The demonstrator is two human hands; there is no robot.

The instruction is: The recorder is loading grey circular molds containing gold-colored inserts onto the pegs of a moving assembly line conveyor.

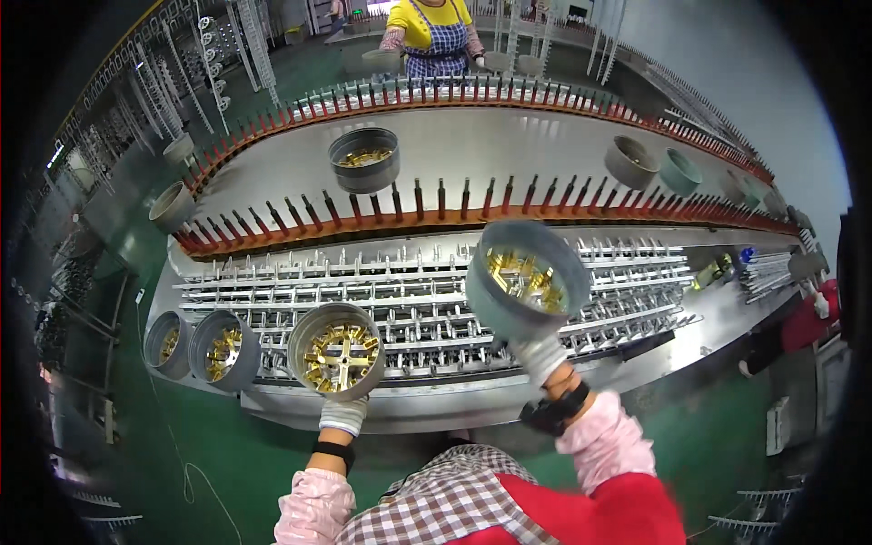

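Round grey metal tub with gold spoked parts inside (337, 350) sits at the near edge of the steel rack table (436, 413) — gloved left hand (343, 415) grips its rim. Right hand (540, 356) holds up a second grey tub of gold parts (527, 278), tilted. Two similar grey tubs (202, 347) rest further left.

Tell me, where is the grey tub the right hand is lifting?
In the head view, the grey tub is right of centre, held by the right hand above the metal rack, tilted to show gold parts.
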